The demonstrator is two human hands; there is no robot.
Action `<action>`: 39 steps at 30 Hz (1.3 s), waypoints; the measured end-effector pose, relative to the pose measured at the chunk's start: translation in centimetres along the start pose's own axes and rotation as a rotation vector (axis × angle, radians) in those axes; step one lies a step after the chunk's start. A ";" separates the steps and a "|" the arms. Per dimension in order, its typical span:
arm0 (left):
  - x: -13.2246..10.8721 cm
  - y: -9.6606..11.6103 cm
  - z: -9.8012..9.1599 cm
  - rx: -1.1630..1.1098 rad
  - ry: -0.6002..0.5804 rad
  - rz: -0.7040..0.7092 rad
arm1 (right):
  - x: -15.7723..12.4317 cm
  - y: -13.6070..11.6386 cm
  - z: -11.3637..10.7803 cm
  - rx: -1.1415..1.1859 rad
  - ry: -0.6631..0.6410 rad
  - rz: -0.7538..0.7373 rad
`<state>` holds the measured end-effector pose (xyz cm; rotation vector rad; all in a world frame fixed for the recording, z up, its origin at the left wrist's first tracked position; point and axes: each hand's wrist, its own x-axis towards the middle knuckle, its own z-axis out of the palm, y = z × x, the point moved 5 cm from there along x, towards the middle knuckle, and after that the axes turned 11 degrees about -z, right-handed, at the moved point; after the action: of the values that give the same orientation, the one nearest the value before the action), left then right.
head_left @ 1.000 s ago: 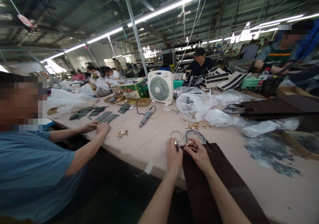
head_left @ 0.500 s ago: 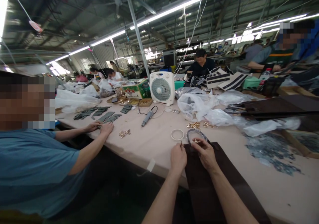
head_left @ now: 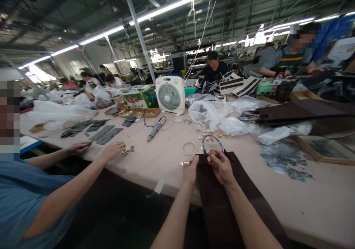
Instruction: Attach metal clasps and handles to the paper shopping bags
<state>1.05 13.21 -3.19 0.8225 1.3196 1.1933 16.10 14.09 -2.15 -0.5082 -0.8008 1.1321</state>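
The person's left hand pinches a small gold clasp that juts out past the fingers. The right hand is closed on the base of a dark strap loop rising from the top edge of a dark brown tote bag. The bag lies on a pale table and runs over its edge toward the person. Just beyond the hands sit a white tape ring and scattered gold fittings. Farther on are a corded electric screwdriver, a white box fan and heaped plastic bags. To the left, a co-worker in a blue T-shirt has one hand beside a small heap of gold hardware.
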 end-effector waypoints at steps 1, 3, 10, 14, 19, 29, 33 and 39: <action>-0.2 0.4 0.1 0.056 -0.007 0.038 | -0.1 0.0 0.2 0.008 -0.013 0.000; -0.5 0.9 0.2 0.179 -0.002 0.111 | -0.3 -0.3 0.4 0.024 -0.031 -0.015; -1.4 0.6 0.5 0.563 0.058 0.260 | 4.3 -3.8 -4.6 -0.166 0.278 -0.254; -1.3 0.3 0.6 0.651 0.138 0.256 | 9.5 -5.0 -8.0 -0.561 0.303 -0.228; -1.3 0.5 0.9 0.697 0.116 0.249 | 12.7 -4.2 -8.7 -0.670 0.079 -0.142; -2.2 0.2 1.8 0.689 0.108 0.227 | 14.3 -1.7 -10.2 -1.112 -0.041 -0.257; -2.5 0.5 2.0 0.699 0.078 0.226 | 18.6 1.2 -6.4 -1.217 -0.310 -0.199; -1.7 -0.3 1.7 0.709 0.086 0.255 | 23.5 5.3 -3.7 -1.502 -0.496 -0.061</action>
<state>3.04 11.78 -2.79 1.4915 1.7808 0.9510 20.59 38.08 -1.23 -1.4273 -2.0641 0.3929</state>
